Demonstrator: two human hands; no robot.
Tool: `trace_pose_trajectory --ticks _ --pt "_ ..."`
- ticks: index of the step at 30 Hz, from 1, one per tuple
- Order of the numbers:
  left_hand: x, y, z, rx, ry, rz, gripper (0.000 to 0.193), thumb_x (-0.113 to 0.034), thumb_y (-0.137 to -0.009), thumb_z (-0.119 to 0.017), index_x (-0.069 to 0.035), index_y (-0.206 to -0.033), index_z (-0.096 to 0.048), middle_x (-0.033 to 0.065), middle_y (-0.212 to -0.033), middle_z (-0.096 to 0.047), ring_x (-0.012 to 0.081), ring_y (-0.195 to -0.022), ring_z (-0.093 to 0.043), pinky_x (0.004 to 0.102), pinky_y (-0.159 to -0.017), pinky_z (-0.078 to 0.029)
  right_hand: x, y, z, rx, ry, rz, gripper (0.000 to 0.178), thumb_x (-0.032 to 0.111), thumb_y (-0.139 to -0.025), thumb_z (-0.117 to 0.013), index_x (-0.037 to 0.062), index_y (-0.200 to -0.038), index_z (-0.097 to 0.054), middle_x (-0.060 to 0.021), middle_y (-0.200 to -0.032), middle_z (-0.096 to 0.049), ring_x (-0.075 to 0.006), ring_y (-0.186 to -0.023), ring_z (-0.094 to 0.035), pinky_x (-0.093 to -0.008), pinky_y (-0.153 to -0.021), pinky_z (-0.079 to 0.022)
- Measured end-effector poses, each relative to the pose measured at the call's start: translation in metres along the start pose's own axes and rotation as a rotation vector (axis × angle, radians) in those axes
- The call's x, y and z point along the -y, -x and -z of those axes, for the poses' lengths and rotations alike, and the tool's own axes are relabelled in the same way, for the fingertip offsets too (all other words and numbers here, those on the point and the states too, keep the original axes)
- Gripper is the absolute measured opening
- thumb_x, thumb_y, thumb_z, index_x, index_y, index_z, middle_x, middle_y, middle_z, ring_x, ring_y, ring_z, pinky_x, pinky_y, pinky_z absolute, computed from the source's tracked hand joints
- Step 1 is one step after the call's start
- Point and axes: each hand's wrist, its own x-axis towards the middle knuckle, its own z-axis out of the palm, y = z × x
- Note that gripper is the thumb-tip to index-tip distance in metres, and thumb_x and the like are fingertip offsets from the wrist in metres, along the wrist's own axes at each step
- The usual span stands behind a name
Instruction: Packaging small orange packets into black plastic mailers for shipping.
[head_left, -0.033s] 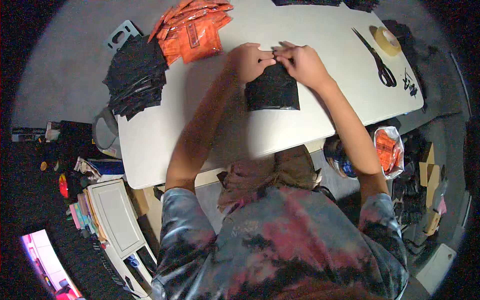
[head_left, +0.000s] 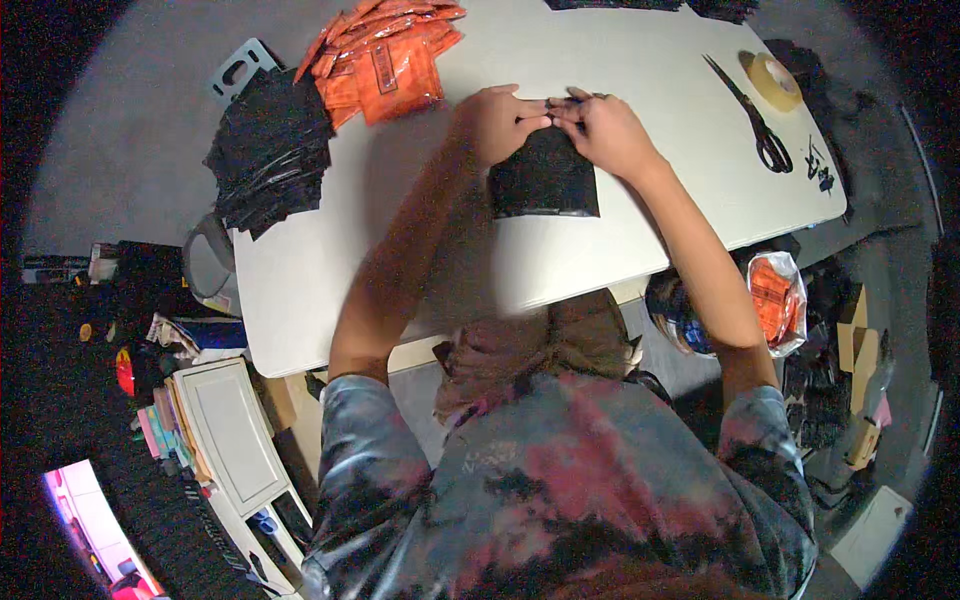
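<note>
**A:** Fig. 1, hazards. What might have gone wrong at this point?

**B:** The black pouch (head_left: pixel 545 178) lay flat on the white tabletop (head_left: pixel 640 60), and only its far edge was held. Both hands worked that one edge, so nothing pinned the near end; a firm pull could probably have slid or skewed the whole pouch. The fingertips (head_left: pixel 548 108) of the two hands met at a single spot, so an uneven pinch might have left the edge creased or only partly pressed down.

**A:** Anything close enough to interfere?

**B:** Little. The orange packets (head_left: pixel 385 60) lay to the left, near the left forearm, and a wide sweep of that arm could have nudged them. The stack of black pouches (head_left: pixel 270 150) overhung the tabletop's left edge and looked liable to slip. The scissors (head_left: pixel 750 115) and tape roll (head_left: pixel 772 80) lay well apart to the right.

**A:** Position of the pouch relative to the hands?

**B:** The left hand (head_left: pixel 495 125) rested on its far left corner, the right hand (head_left: pixel 610 135) on its far right corner; the rest of the pouch extended toward the person, beneath and between the wrists.

**A:** State of the hands?

**B:** Both were curled nearly closed, fingers pinching or pressing the pouch's far edge. Whether the edge was truly gripped or merely pressed could not be told.
</note>
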Motion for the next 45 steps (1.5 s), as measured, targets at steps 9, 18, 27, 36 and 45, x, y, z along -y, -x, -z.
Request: trace_pose_trajectory --ticks 9,18,27,36,45 --pt "0.001 -0.008 0.007 0.0 0.155 0.291 0.036 -0.042 -0.086 -0.073 -0.014 -0.107 -0.077 0.0112 -0.109 -0.074 0.0413 -0.114 -0.064 0.0467 -0.099 -0.05 -0.001 -0.014 0.019 0.127 -0.14 -0.267 0.025 0.022 -0.087 -0.068 0.0095 -0.107 -0.076 -0.0145 -0.112 -0.071 -0.0328 -0.108 -0.066 -0.0427 -0.099 -0.05" --pt "-0.001 -0.017 0.007 -0.145 -0.111 0.186 0.06 -0.05 -0.07 -0.084 -0.01 -0.114 -0.075 0.0184 -0.122 -0.068 0.0353 -0.108 -0.067 0.0408 -0.102 -0.047 -0.019 -0.011 0.013 0.172 0.181 -0.319 0.074 0.05 -0.082 -0.074 0.0173 -0.145 -0.051 -0.018 -0.154 -0.041 -0.04 -0.141 -0.039 -0.0553 -0.115 -0.031" --pt "0.001 -0.021 0.01 -0.046 0.045 0.235 0.053 -0.045 -0.066 -0.087 -0.006 -0.101 -0.077 0.0178 -0.106 -0.072 0.0316 -0.101 -0.068 0.0426 -0.098 -0.047 -0.016 -0.013 0.012 0.213 0.257 -0.351 0.07 0.051 -0.082 -0.075 0.0137 -0.138 -0.058 -0.0206 -0.153 -0.042 -0.0384 -0.14 -0.042 -0.0507 -0.11 -0.04" --pt "0.018 -0.02 0.011 -0.069 0.056 0.232 0.046 -0.044 -0.073 -0.083 -0.006 -0.099 -0.076 0.0162 -0.098 -0.071 0.0331 -0.099 -0.066 0.0431 -0.092 -0.049 -0.039 -0.005 0.021 -0.178 -0.216 -0.43 0.036 0.037 -0.09 -0.07 0.005 -0.105 -0.075 -0.0181 -0.113 -0.072 -0.0317 -0.1 -0.071 -0.038 -0.093 -0.053" --pt "0.011 -0.022 0.016 0.06 0.202 0.418 0.037 -0.034 -0.073 -0.084 -0.006 -0.096 -0.074 0.0154 -0.089 -0.072 0.0304 -0.086 -0.071 0.0411 -0.08 -0.055 -0.02 -0.007 0.023 -0.001 -0.129 -0.534 0.045 0.048 -0.083 -0.076 0.0053 -0.095 -0.076 -0.0105 -0.081 -0.074 -0.0222 -0.075 -0.072 -0.035 -0.073 -0.056"
